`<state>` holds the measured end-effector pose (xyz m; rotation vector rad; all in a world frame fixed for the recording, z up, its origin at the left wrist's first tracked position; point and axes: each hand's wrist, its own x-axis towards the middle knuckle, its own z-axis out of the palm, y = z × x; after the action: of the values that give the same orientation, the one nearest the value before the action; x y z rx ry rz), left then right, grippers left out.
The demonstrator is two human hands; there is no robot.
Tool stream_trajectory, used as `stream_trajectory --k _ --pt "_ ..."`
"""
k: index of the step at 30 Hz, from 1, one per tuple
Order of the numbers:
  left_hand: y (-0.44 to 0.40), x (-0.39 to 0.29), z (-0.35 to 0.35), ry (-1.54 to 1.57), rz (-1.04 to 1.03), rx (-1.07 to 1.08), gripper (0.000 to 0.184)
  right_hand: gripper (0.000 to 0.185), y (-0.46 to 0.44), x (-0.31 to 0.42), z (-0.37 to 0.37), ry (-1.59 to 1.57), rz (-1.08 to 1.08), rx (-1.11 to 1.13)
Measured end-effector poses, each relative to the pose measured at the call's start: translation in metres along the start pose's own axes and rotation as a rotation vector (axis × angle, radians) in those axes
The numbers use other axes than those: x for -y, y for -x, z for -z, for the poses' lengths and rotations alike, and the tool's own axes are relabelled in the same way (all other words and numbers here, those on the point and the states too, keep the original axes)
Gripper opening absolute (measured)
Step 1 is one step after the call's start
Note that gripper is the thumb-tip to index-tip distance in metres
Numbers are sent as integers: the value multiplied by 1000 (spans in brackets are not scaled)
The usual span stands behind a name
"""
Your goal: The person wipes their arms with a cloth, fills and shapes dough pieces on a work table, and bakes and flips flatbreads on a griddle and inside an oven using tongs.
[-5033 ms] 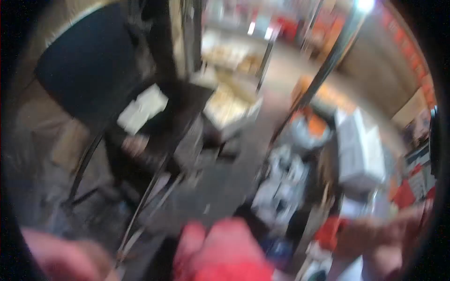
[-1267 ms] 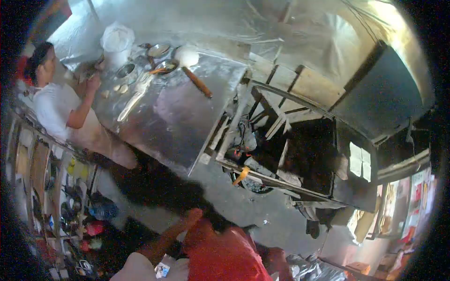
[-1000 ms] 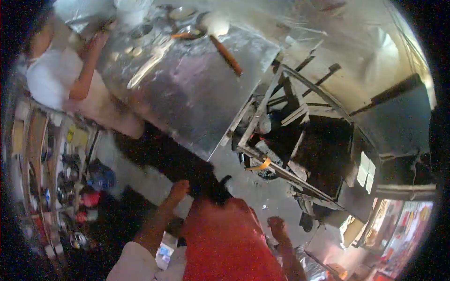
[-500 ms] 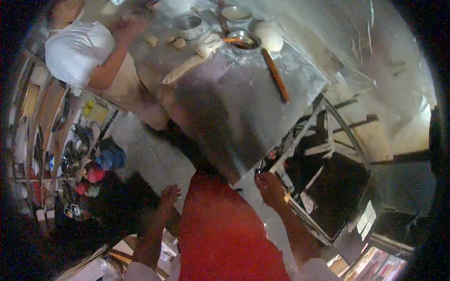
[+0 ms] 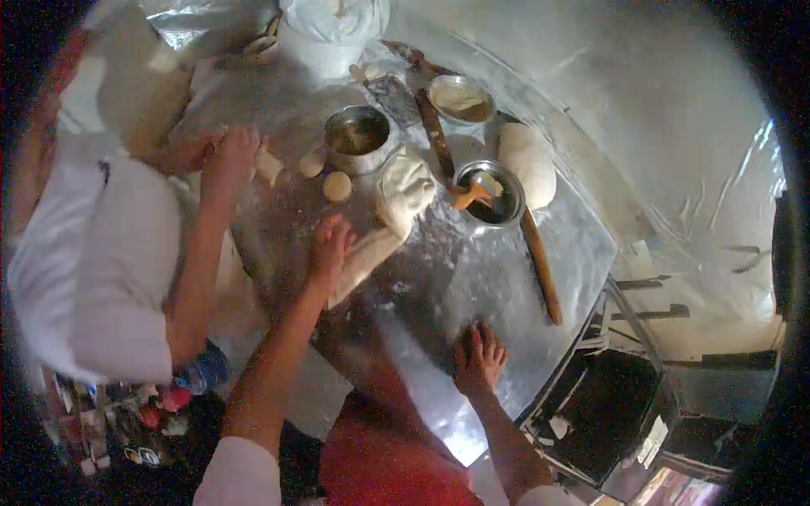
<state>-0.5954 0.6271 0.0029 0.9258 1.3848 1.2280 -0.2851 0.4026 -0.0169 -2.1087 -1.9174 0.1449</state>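
Note:
My left hand is at the near-left part of the metal-topped table, beside or just over a long strip of dough. Its fingers are loosely bent and apart, with nothing seen in them. That strip runs up to a larger folded lump of dough. My right hand rests on the near-right tabletop, fingers spread and holding nothing. Beyond it lies a wooden rolling pin, its far end beside a metal bowl with an orange-handled tool in it.
A co-worker's hands press near small dough pieces at the left. Further back stand a metal pot, a bowl of pale flour-like stuff and a white bucket. A big dough mass sits at the right.
The view has moved closer to the table. Both my hands have come up from below its near edge, the left to the dough strip, the right onto the tabletop.

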Motion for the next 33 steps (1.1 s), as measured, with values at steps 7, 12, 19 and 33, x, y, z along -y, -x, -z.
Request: stream_trajectory --k 7,12,19,33 --pt "-142 -18 -62 99 348 -192 57 58 -5 -3 -2 69 -32 133" --pt "-173 -6 -51 191 396 -93 46 59 -9 1 6 38 3 128" --pt "-84 12 3 160 386 -58 37 59 -13 6 11 27 32 101" --pt "82 12 115 64 352 -208 34 47 -229 154 -51 0 885 69"
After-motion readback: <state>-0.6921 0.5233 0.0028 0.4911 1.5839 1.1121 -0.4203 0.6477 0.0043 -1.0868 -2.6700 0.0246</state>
